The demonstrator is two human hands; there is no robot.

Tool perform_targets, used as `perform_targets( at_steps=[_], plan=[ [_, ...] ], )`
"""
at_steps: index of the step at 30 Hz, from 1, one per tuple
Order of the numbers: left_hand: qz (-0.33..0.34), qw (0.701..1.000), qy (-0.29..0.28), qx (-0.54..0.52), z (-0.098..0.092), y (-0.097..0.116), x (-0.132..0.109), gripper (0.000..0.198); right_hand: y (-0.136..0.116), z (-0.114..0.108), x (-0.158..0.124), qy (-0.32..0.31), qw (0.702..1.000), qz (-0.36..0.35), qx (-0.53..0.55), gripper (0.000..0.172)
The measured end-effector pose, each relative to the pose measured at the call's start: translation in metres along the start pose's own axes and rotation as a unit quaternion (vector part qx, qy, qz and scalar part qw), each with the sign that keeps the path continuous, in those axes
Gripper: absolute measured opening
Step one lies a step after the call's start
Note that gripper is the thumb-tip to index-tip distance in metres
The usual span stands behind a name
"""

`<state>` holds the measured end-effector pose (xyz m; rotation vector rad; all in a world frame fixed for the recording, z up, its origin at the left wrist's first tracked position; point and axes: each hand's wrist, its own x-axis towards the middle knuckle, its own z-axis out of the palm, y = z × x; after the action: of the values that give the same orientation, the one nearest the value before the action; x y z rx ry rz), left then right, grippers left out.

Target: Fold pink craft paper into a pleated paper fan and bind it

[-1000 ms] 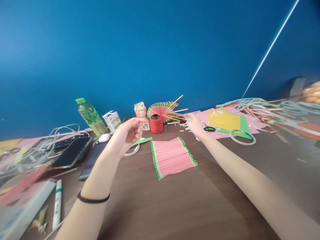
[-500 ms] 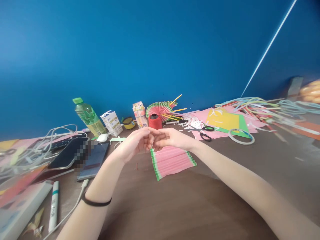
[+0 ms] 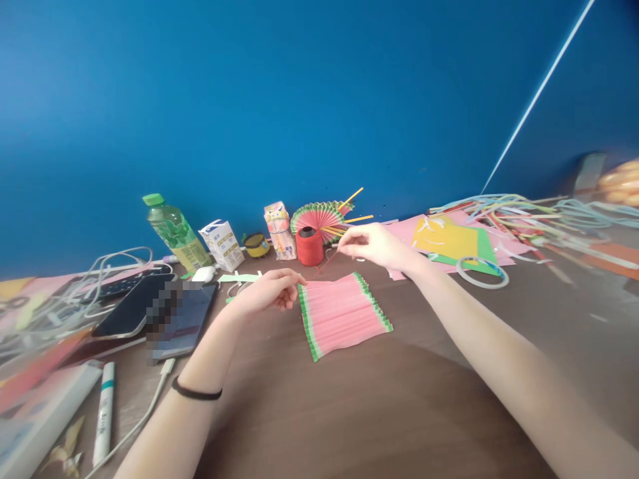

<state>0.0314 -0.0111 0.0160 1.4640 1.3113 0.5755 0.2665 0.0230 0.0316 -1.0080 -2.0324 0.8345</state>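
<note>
A spool of red thread [image 3: 310,247] stands upright at the back middle of the table. Red thread [image 3: 327,261] shows as a thin loop between the spool and my right hand [image 3: 372,245], whose thumb and fingers pinch it. Lower and to the left, my left hand [image 3: 267,290] is closed with its fingertips together, at the top left corner of a pleated pink paper with green edges [image 3: 344,316]. A faint strand seems to run from the right hand down to these fingertips. The pleated paper lies flat on the table, in front of the spool.
Behind the spool lies a pink and green paper fan [image 3: 318,216] with yellow sticks. A bottle [image 3: 174,229], a white carton [image 3: 221,243] and phones [image 3: 134,306] are on the left. Coloured paper [image 3: 444,239] and a tape roll [image 3: 482,272] lie right.
My hands were together above the pleated paper and have parted. The right hand moved right and up, the left slightly left. More of the paper and the red thread now show.
</note>
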Motion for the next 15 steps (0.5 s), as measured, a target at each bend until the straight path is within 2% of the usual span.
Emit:
perform_targets(
  at_steps=[2,3,5,7,8,10,13,15],
  plan=[
    [-0.015,0.995,0.028,0.092,-0.001,-0.007,0.005,0.019,-0.006,-0.013,-0.003,0.035,0.999,-0.009,0.026,0.015],
    [-0.008,0.987,0.065,0.148,0.0,-0.009,0.007,0.018,-0.008,-0.019,-0.005,0.055,0.997,-0.024,0.042,0.016],
    [0.07,0.958,0.145,0.239,0.004,-0.014,0.012,0.017,-0.013,-0.03,-0.009,0.081,0.992,-0.064,0.077,0.017],
    [0.127,0.923,0.178,0.317,0.013,-0.015,0.014,0.023,-0.015,-0.039,-0.012,0.11,0.98,-0.117,0.114,0.018],
    [0.139,0.915,0.172,0.338,0.018,-0.015,0.015,0.028,-0.016,-0.043,-0.013,0.121,0.975,-0.137,0.129,0.019],
    [0.182,0.909,0.109,0.358,0.032,-0.014,0.014,0.042,-0.015,-0.05,-0.015,0.136,0.967,-0.155,0.148,0.024],
    [0.181,0.893,0.014,0.412,0.055,-0.017,0.013,0.096,-0.012,-0.056,-0.017,0.136,0.966,-0.15,0.163,0.031],
    [0.167,0.877,-0.035,0.449,0.066,-0.021,0.014,0.121,-0.011,-0.056,-0.017,0.122,0.963,-0.163,0.174,0.033]
  ],
)
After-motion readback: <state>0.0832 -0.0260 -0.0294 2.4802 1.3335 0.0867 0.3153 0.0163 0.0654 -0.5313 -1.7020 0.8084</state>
